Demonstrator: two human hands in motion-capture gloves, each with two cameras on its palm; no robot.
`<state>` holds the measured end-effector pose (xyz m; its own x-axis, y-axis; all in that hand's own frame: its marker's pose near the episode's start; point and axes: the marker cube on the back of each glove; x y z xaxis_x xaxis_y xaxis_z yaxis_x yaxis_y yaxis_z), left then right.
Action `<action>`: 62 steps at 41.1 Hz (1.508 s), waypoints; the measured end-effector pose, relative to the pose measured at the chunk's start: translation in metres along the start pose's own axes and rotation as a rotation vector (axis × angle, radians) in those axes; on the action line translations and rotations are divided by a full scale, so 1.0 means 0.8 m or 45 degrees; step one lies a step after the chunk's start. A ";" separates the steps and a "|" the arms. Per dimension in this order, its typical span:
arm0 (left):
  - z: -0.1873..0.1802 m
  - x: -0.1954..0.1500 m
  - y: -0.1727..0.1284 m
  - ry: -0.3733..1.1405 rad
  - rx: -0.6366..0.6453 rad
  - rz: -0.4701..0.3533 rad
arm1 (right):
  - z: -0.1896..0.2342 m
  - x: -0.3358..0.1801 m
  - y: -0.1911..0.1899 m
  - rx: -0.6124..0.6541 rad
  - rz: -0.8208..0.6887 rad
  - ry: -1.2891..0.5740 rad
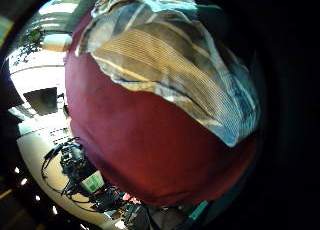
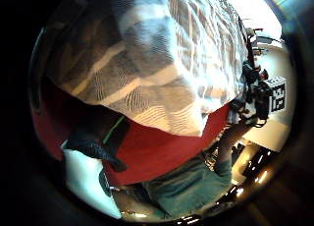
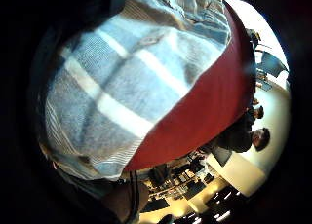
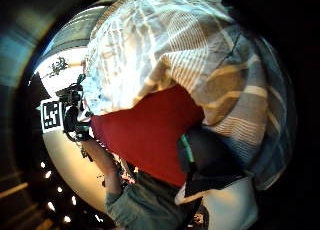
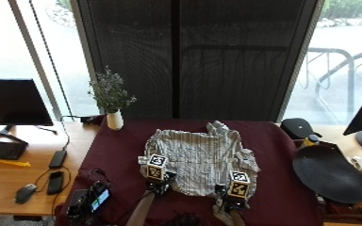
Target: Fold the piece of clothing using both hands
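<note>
Outside view: the left hand [image 5: 157, 181] sits at the near left edge of a crumpled white, grey-striped shirt [image 5: 196, 157] spread on the dark red tablecloth [image 5: 121, 146]; the right hand [image 5: 232, 200] sits at its near right corner. Whether either hand's fingers pinch the fabric cannot be told.

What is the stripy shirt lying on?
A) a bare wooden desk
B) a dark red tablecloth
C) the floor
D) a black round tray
B: in the outside view the striped shirt lies spread on the dark red tablecloth, with that cloth showing all around it.
</note>
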<state>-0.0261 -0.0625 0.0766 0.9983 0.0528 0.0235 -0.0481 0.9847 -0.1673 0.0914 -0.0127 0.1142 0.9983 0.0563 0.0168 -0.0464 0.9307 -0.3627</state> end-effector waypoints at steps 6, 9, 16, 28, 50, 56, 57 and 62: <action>0.001 0.001 -0.004 0.073 0.087 0.029 | -0.003 0.004 -0.010 0.147 0.040 -0.009; -0.013 -0.005 -0.021 -0.025 0.339 0.008 | -0.007 0.007 -0.014 0.247 0.061 0.041; -0.003 -0.010 -0.012 -0.087 0.347 0.011 | -0.021 0.007 -0.002 0.385 0.066 0.202; -0.024 -0.016 0.055 -0.044 0.154 0.194 | -0.070 0.005 0.074 0.235 -0.077 0.190; -0.156 -0.068 -0.048 -0.063 0.102 -0.050 | -0.301 -0.055 -0.123 0.566 0.021 0.196; -0.178 -0.078 -0.106 -0.171 0.157 -0.219 | -0.333 -0.096 -0.178 0.473 0.109 0.429; -0.174 -0.081 -0.117 -0.187 0.171 -0.236 | -0.333 -0.098 -0.194 0.458 0.108 0.462; -0.148 -0.089 -0.160 -0.259 0.204 -0.282 | -0.317 -0.103 -0.253 0.301 0.159 0.619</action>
<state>-0.0871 -0.2119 -0.0202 0.9590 -0.1492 0.2411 0.1486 0.9887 0.0206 0.0276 -0.2969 -0.0501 0.8838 0.0503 -0.4651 -0.1163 0.9866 -0.1144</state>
